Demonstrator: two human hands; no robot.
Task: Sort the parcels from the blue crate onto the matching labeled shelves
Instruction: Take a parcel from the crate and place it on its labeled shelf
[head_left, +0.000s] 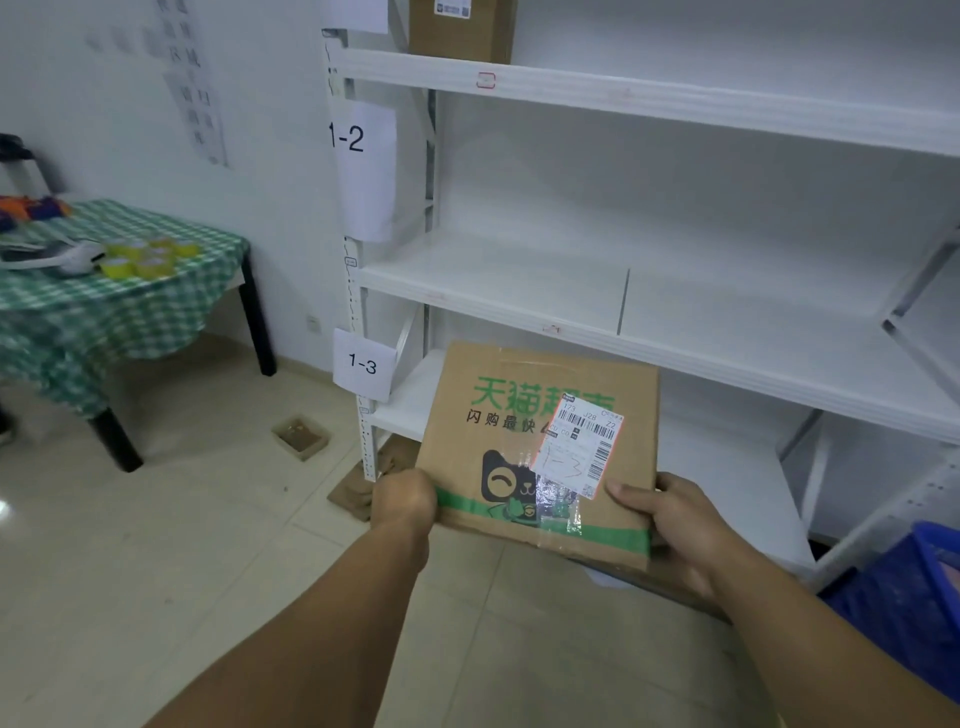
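I hold a flat brown cardboard parcel (498, 415) with green print, a black cat logo and a white shipping label (582, 447) handwritten "1-3". My left hand (405, 501) grips its near left corner; my right hand (670, 519) grips its near right edge, thumb on top. The parcel hovers over the front of the lowest white shelf (410, 400), beside the paper tag "1-3" (362, 364) on the rack post. The tag "1-2" (358, 145) hangs above, next to the middle shelf (493, 280). The blue crate (914, 587) stands at the right.
A brown box (460, 31) sits on the top shelf. A table with a green checked cloth (119, 301) stands at the left, carrying yellow tape rolls (148, 257). A small cardboard tray (300, 439) and flat cardboard (358, 491) lie on the tiled floor by the rack post.
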